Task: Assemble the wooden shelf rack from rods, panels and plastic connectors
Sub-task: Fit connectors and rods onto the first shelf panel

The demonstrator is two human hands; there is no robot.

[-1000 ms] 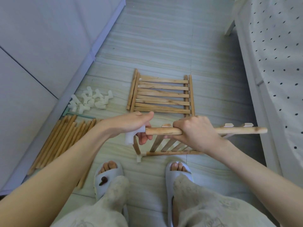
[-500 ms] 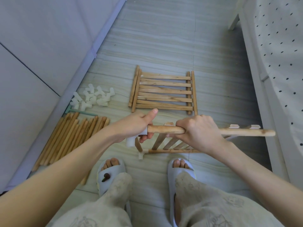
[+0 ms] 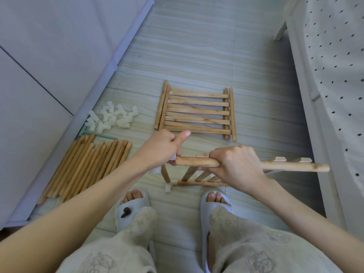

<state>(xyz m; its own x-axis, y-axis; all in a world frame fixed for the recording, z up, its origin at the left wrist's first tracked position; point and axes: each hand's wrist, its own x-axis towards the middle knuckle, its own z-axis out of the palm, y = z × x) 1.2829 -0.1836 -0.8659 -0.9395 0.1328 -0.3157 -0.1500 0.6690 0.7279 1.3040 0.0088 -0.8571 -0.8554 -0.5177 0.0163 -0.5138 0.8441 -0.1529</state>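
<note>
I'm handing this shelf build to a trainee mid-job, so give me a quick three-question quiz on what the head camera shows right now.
1. True or false: the right hand holds the long rod level in a closed grip.
2. What is the left hand closed on at the rod's end?
A. a white plastic connector
B. a loose slat
C. a green strip
3. Fill in: the spare slatted panel lies flat on the ____, beyond the hands.

Key
1. True.
2. A: the white connector shows between the fingers at the rod's left end.
3. floor. The loose rods and spare connectors lie to the left, near the wall.
</note>
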